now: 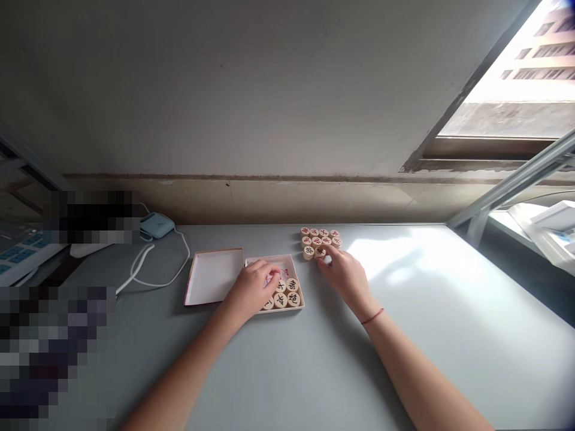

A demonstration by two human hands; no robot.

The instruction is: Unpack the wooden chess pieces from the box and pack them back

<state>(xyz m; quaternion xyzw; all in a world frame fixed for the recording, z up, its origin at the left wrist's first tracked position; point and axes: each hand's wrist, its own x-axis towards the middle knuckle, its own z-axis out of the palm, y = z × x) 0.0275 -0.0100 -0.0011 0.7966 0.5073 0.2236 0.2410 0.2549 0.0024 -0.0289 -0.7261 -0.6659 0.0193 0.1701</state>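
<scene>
A smooth, flat grey tabletop [287, 371] carries a shallow, open, white rectangular box [277, 261]. Just left of the box lies a red-edged rectangular lid [214, 276], its white inside facing up. Right of the box and farther back, round pale wooden discs [316, 242] with red or black characters stand in close rows. Well left of the box are a light blue rounded device [157, 225] and a looped white cable [134, 270].

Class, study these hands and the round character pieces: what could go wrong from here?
The right hand is at a front-row piece; the close-packed pieces around it could get nudged out of line.

The left hand covers part of the box, so a piece there might be bumped unseen.
</scene>
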